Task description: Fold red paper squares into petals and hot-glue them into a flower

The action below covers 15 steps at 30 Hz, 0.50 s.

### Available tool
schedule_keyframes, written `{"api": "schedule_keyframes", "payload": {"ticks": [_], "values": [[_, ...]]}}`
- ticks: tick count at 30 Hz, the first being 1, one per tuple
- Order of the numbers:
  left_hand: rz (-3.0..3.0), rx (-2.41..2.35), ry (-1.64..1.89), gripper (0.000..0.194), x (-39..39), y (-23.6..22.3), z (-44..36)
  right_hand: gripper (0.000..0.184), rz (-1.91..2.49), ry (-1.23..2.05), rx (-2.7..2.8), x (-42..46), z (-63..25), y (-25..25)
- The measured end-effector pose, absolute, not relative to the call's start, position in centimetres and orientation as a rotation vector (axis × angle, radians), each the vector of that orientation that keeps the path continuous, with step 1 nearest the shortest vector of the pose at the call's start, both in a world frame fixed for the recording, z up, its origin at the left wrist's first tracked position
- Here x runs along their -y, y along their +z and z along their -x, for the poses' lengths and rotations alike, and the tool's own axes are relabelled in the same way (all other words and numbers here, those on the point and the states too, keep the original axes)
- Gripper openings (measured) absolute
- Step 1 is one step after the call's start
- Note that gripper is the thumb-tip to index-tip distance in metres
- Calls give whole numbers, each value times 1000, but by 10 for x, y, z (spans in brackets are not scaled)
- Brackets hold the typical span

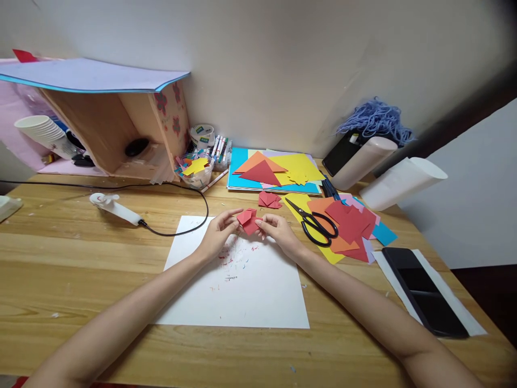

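Between my two hands is a small piece of folded red paper point(249, 222), held over the far part of a white sheet point(258, 296) marked with coloured specks. My left hand point(220, 230) pinches its left side, and my right hand point(278, 231) grips the right corner between thumb and fingers. Just beyond lies another folded red paper piece point(270, 199), flat on the table. Black-handled scissors point(313, 220) rest to the right of my right hand, on yellow and orange paper. Part of the held paper is covered by my fingertips.
A white glue gun point(115, 209) with a black cord lies at left, near a cardboard box point(169, 124). Coloured paper sheets point(274, 170) are stacked at the back, and red scraps point(351, 221) lie right. A black phone point(424, 291) and white rolls point(404, 183) occupy the right side.
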<state>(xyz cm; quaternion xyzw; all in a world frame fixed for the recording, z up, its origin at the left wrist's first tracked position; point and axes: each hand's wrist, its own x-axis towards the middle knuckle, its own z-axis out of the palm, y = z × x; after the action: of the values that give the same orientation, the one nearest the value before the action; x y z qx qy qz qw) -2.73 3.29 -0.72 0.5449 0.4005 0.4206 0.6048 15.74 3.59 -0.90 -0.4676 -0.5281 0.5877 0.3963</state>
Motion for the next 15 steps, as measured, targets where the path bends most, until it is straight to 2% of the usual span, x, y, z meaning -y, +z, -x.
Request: {"api": "schedule_keyframes", "payload": {"ticks": [3, 8, 15], "values": [[-1301, -964, 986, 42, -31, -8, 27, 32, 1180, 1501, 1339, -35, -157, -9], [-1294, -962, 1085, 32, -30, -12, 24, 30, 1204, 1495, 1422, -31, -156, -6], [-1185, -1104, 1061, 37, -29, -5, 34, 26, 1145, 1536, 1511, -28, -154, -3]]}}
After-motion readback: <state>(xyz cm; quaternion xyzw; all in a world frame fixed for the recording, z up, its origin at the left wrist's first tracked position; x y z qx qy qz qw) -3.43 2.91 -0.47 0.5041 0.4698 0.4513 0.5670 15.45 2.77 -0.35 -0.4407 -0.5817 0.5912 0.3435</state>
